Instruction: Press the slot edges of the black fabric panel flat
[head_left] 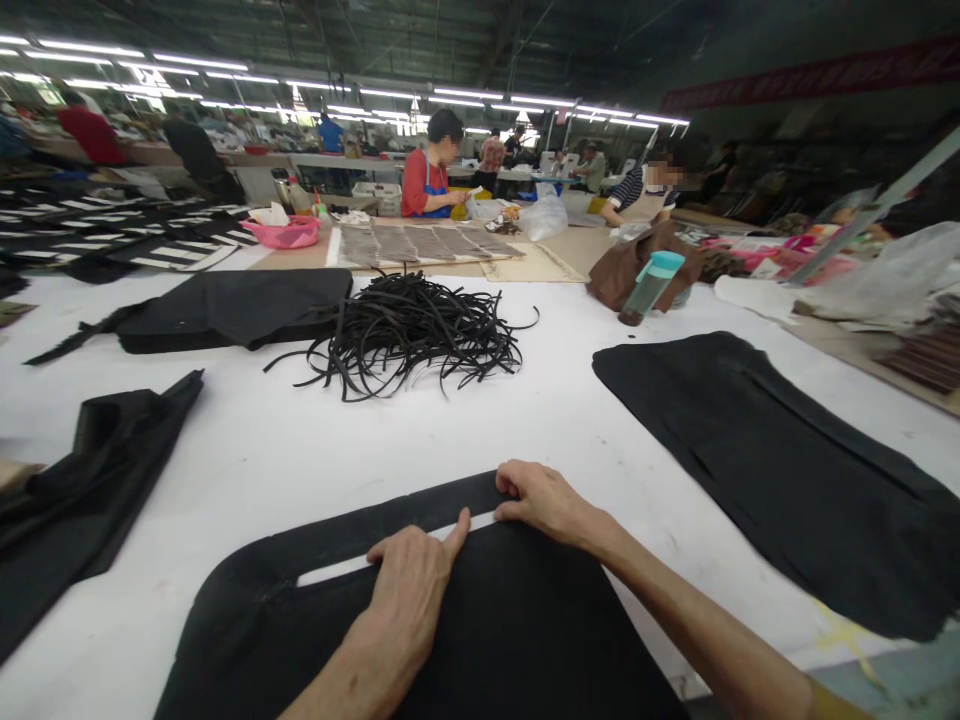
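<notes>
The left hand (409,585) lies flat, fingers together, on the black fabric piece (495,630) at the near edge of the white table (300,440). The right hand (544,500) pinches with bent fingers the black strip (420,510) along its top edge. Behind them lies a heap of black straps (405,335).
</notes>
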